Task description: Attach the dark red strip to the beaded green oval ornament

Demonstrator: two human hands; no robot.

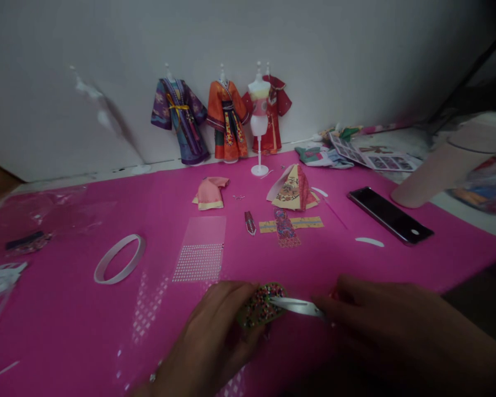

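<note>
My left hand (215, 325) is closed around a small green-edged container (268, 303) full of tiny multicoloured beads, tilted toward me. From the right, my right hand (380, 317) grips a pair of pale metal tweezers (300, 306). Their tips reach in among the beads; whether a bead sits between them is too small to tell. Just beyond my hands lies a clear sheet of small rhinestones (198, 262). Farther back are a patterned fabric piece (287, 229) laid across a yellow strip and a small dark red pointed piece (250, 223).
Miniature robes, purple (179, 121), orange (228, 121) and red (275, 110), stand along the wall beside a white mannequin (258, 113). A pink doll top (210, 193), folded skirt (294, 188), tape roll (119, 259), phone (391, 215) and pale tumbler (438, 165) rest on the pink mat (78, 325).
</note>
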